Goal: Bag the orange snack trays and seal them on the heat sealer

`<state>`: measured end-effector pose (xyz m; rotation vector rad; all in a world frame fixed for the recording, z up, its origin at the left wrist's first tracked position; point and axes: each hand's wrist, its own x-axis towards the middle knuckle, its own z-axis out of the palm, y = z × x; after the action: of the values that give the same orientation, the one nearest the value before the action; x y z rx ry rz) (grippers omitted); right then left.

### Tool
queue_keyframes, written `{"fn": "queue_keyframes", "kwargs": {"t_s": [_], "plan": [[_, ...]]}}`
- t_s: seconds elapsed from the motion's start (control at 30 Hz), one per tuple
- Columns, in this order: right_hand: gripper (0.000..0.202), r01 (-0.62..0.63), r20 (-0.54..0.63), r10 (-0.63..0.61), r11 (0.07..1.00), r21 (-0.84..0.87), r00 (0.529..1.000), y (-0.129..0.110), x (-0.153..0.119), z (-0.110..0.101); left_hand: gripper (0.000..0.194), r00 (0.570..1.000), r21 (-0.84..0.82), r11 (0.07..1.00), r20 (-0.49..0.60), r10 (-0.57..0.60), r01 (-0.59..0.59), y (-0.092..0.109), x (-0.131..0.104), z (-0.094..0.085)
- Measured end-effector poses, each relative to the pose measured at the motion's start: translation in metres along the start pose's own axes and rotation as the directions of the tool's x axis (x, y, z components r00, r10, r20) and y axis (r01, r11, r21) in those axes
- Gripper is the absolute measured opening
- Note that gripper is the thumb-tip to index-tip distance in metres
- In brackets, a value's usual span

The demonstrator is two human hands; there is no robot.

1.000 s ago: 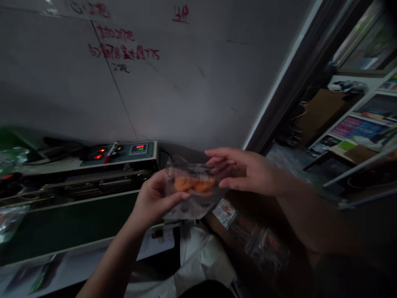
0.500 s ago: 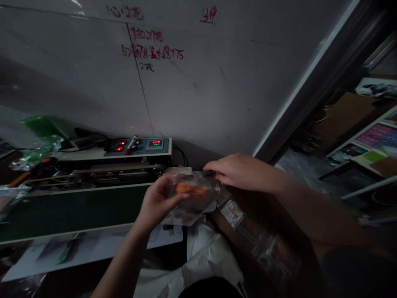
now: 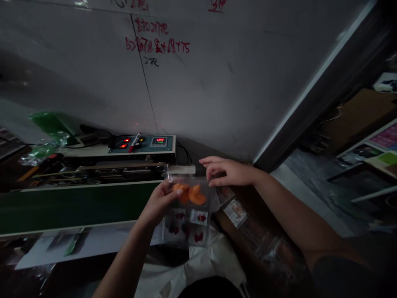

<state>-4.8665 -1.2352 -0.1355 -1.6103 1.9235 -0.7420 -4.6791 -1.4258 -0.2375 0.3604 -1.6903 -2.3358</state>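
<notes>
A clear plastic bag (image 3: 205, 203) is pinched at its left edge between the thumb and fingers of my left hand (image 3: 159, 203). Two ridged orange pieces (image 3: 197, 195) lie in its upper part. Below them are small clear packets (image 3: 198, 237) with dark red shapes printed on or inside them; I cannot tell which. By the bag's upper right corner, my right hand (image 3: 231, 171) has its fingers apart and curved, with nothing visible in them. Whether its fingertips touch the bag is unclear.
A sealing machine (image 3: 142, 145) with lit display and a red-and-white marker (image 3: 135, 142) stands left, along a green conveyor belt (image 3: 93, 207). Several clear packets (image 3: 235, 213) lie in a brown box at right. Behind rises a wall (image 3: 211, 95) with handwriting.
The bag has turned to hang flatter toward me, so the orange pieces and red-marked packets show clearly. My right hand's fingers have spread apart at the bag's upper corner.
</notes>
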Motion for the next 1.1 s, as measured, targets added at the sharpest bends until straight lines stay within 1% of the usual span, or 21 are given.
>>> {"fn": "queue_keyframes", "kwargs": {"t_s": [0.03,0.1,0.2,0.3,0.33,0.37,0.4,0.43,0.47,0.5,0.53,0.57,0.6,0.63,0.67,0.7,0.77,0.83,0.9,1.0,1.1], "plan": [[0.025,-0.009,0.042,0.012,0.999,-0.054,0.999,-0.004,-0.001,0.001,0.050,1.000,0.024,1.000,-0.014,0.003,-0.002,0.000,0.000,-0.001],[0.025,0.032,0.075,-0.022,0.991,-0.130,0.997,-0.016,-0.001,0.003,0.051,1.000,0.099,0.995,-0.022,0.001,0.002,-0.001,0.001,-0.004],[0.021,0.096,0.048,-0.089,0.981,-0.167,0.995,-0.034,0.001,0.001,0.052,1.000,0.165,0.986,-0.003,-0.008,0.008,-0.007,0.001,-0.009],[0.017,0.067,-0.029,-0.070,0.995,-0.075,0.997,-0.034,0.004,0.002,0.055,1.000,0.042,0.999,0.002,0.024,-0.024,-0.016,0.003,-0.011],[0.017,0.052,-0.085,-0.052,0.999,0.005,0.995,-0.028,0.005,0.004,0.054,0.999,-0.012,0.999,-0.019,0.032,-0.032,-0.019,0.004,-0.010],[0.018,0.039,-0.179,-0.020,0.994,0.106,0.984,-0.020,0.005,0.008,0.052,0.998,-0.055,0.998,-0.055,0.029,-0.032,-0.022,0.005,-0.008],[0.021,0.038,-0.312,0.034,0.975,0.221,0.949,-0.009,0.006,0.014,0.049,0.995,-0.084,0.996,-0.097,0.011,-0.019,-0.025,0.006,-0.007],[0.024,0.053,-0.454,0.113,0.940,0.338,0.884,0.003,0.006,0.022,0.045,0.990,-0.100,0.995,-0.141,-0.015,0.001,-0.028,0.007,-0.005],[0.028,0.079,-0.564,0.217,0.888,0.453,0.797,0.015,0.006,0.034,0.043,0.983,-0.113,0.993,-0.179,-0.047,0.027,-0.031,0.009,-0.003],[0.033,0.098,-0.615,0.329,0.825,0.556,0.716,0.028,0.006,0.048,0.041,0.975,-0.129,0.990,-0.209,-0.081,0.055,-0.034,0.010,-0.002],[0.036,0.093,-0.602,0.430,0.758,0.646,0.673,0.039,0.007,0.064,0.041,0.965,-0.148,0.986,-0.235,-0.116,0.082,-0.038,0.012,-0.001],[0.040,0.058,-0.541,0.507,0.692,0.720,0.671,0.049,0.008,0.081,0.042,0.955,-0.165,0.981,-0.258,-0.147,0.106,-0.041,0.014,-0.001],[0.043,0.007,-0.465,0.553,0.638,0.770,0.692,0.057,0.011,0.099,0.043,0.945,-0.174,0.977,-0.281,-0.170,0.124,-0.044,0.015,-0.001],[0.045,-0.040,-0.405,0.574,0.609,0.792,0.712,0.063,0.014,0.116,0.045,0.937,-0.176,0.975,-0.296,-0.187,0.139,-0.047,0.017,-0.002],[0.046,-0.062,-0.392,0.578,0.612,0.789,0.715,0.068,0.018,0.132,0.047,0.933,-0.172,0.973,-0.301,-0.199,0.152,-0.049,0.018,-0.003],[0.046,-0.055,-0.430,0.575,0.639,0.767,0.696,0.071,0.022,0.145,0.049,0.932,-0.164,0.972,-0.296,-0.209,0.165,-0.051,0.020,-0.004],[0.050,-0.008,-0.551,0.556,0.708,0.706,0.623,0.076,0.031,0.163,0.053,0.931,-0.167,0.968,-0.285,-0.229,0.187,-0.053,0.022,-0.010],[0.059,0.028,-0.617,0.533,0.744,0.668,0.579,0.080,0.038,0.172,0.055,0.916,-0.188,0.961,-0.310,-0.256,0.205,-0.054,0.025,-0.018],[0.060,0.032,-0.648,0.503,0.776,0.630,0.572,0.085,0.043,0.176,0.055,0.888,-0.191,0.957,-0.369,-0.276,0.218,-0.056,0.028,-0.027],[0.046,0.004,-0.681,0.436,0.840,0.542,0.589,0.093,0.047,0.179,0.051,0.852,-0.141,0.962,-0.445,-0.274,0.235,-0.056,0.034,-0.036],[0.044,-0.018,-0.698,0.387,0.881,0.473,0.602,0.097,0.051,0.181,0.047,0.854,-0.069,0.966,-0.455,-0.253,0.249,-0.055,0.043,-0.041]]}}
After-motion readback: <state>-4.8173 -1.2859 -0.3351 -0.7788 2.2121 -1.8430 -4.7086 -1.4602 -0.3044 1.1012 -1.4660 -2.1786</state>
